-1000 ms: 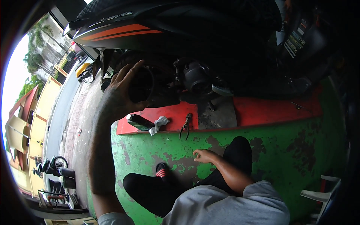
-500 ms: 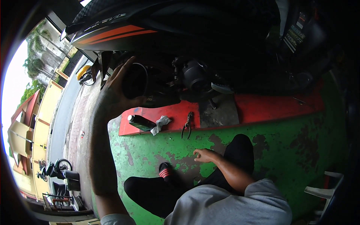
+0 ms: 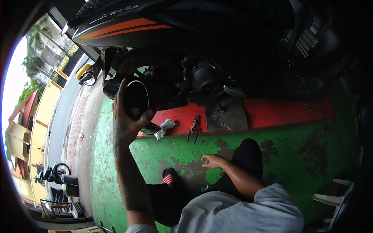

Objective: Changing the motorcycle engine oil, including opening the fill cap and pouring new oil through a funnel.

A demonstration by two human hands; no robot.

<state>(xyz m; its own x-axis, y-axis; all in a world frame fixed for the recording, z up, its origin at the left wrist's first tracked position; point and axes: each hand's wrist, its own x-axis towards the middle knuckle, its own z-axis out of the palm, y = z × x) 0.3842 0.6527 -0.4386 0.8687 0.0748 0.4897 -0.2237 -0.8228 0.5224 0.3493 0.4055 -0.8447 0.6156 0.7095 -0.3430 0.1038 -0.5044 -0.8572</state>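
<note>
My left hand (image 3: 126, 124) grips the black exhaust end (image 3: 136, 99) under the scooter (image 3: 163, 23), fingers wrapped round to steady it. My right hand (image 3: 213, 160) rests empty on the green floor (image 3: 279, 163) for balance, pliers (image 3: 193, 129) nearby.

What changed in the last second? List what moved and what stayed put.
The left hand closed further around the round black muffler end of the motorcycle: a second ago the fingers were spread against it, now the thumb hooks under its rim. Nothing was let go. The right hand stays pressed on the green floor, and the pliers, white rag and dark flat object lie unmoved on the red strip.
</note>
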